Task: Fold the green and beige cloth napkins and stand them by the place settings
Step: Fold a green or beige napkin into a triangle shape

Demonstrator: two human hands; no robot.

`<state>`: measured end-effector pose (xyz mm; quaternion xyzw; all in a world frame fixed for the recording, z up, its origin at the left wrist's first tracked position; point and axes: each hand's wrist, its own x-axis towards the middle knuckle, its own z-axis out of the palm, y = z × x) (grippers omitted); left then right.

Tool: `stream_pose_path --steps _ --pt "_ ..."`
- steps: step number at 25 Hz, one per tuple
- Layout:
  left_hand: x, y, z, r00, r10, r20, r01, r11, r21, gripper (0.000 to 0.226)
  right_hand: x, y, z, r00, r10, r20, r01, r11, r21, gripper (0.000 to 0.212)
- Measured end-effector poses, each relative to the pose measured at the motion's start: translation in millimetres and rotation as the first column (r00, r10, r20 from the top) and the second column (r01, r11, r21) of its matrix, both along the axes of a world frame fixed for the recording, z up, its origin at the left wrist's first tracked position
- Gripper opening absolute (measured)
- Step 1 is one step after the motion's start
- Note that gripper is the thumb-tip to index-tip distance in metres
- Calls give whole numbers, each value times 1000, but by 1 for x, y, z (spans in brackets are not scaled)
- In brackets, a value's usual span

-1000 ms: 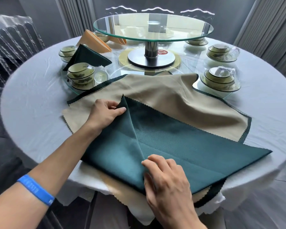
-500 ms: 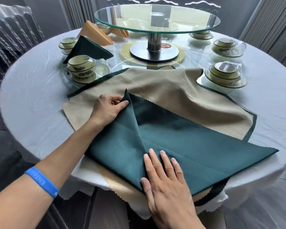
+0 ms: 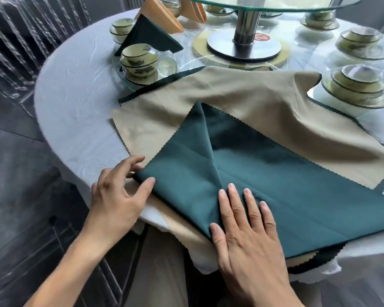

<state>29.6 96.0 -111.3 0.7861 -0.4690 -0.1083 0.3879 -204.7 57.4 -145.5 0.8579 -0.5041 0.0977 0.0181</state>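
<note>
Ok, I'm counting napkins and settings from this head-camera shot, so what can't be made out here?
- Napkin stack: the top green napkin covers it, so only edges show; count unclear.
- Green napkin's right corner: cut by the frame edge.
- Far place settings: hidden behind the glass turntable, itself cut at the top.
- Left hand: blurred; its grip at the fold corner is unclear.

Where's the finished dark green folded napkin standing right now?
Head view, upper left: the dark green folded napkin stands behind a stacked bowl setting, in front of the orange folded napkin.
</note>
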Motion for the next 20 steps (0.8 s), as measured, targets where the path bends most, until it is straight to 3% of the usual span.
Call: stream_pose_path --steps 3,8,12,18,20 --pt "16 -6 3 954 -60 -295 47 998 -48 47 -1 -1 -2 1000 1 12 -1 1000 -21 66" --pt "26 -19 8 912 -84 -401 66 996 -58 42 0 -1 -2 1000 -7 5 7 999 -32 65" --pt "27 -21 10 882 -132 -453 119 991 -57 39 -1 -1 -1 1000 3 3 -2 999 -40 65" --pt "30 -23 7 950 -112 -292 122 992 16 16 -1 0 1 1000 1 12 -1 1000 -30 63" --pt "34 -22 8 930 -148 -338 164 986 19 16 -1 1 1 1000 -4 3 4 1000 -23 63"
